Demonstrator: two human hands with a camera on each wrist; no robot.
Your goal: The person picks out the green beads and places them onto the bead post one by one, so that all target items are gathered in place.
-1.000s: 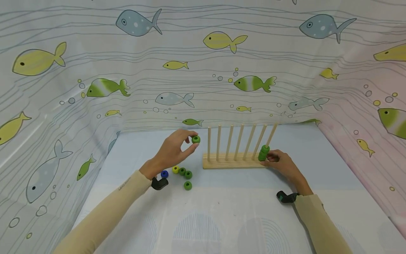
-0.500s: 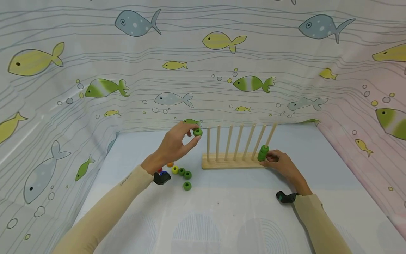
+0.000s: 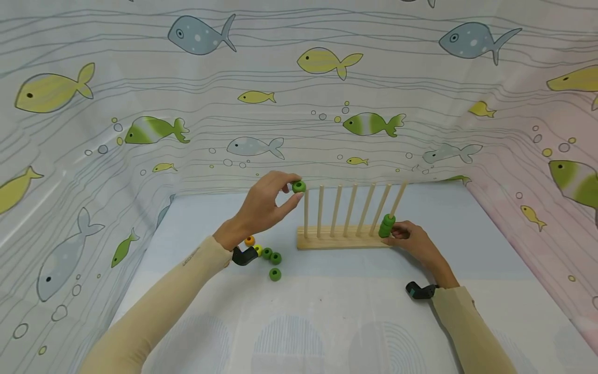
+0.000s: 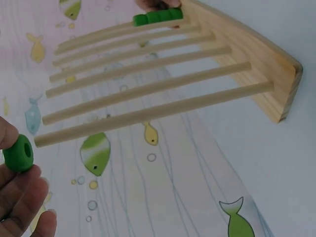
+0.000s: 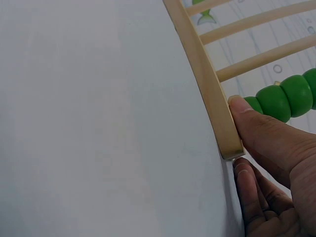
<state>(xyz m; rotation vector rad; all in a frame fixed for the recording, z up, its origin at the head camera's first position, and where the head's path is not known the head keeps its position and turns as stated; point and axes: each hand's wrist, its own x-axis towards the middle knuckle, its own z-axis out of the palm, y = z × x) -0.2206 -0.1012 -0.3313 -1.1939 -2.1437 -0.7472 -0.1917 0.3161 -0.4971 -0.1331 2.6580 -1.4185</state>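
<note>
My left hand (image 3: 262, 205) pinches a green bead (image 4: 15, 155) between thumb and fingers. It is at the top of the leftmost peg (image 3: 306, 215), and its hole faces the peg tip in the left wrist view. The peg stands on a wooden rack (image 3: 336, 241) with a row of several upright pegs. My right hand (image 3: 415, 241) grips the right end of the rack's base, thumb on top and fingers at the end edge. Beside that thumb, several green beads (image 5: 274, 102) are stacked on the rightmost peg. The other pegs are bare.
Loose beads lie on the table left of the rack: several green beads (image 3: 275, 274), a yellow bead (image 3: 259, 250) and an orange bead (image 3: 249, 240). My left wrist partly covers this group. A fish-printed sheet (image 3: 299, 119) surrounds the table at the back and sides.
My left hand has moved up and right with the green bead, from left of the rack to the leftmost peg's tip. My right hand has stayed on the rack's end.
</note>
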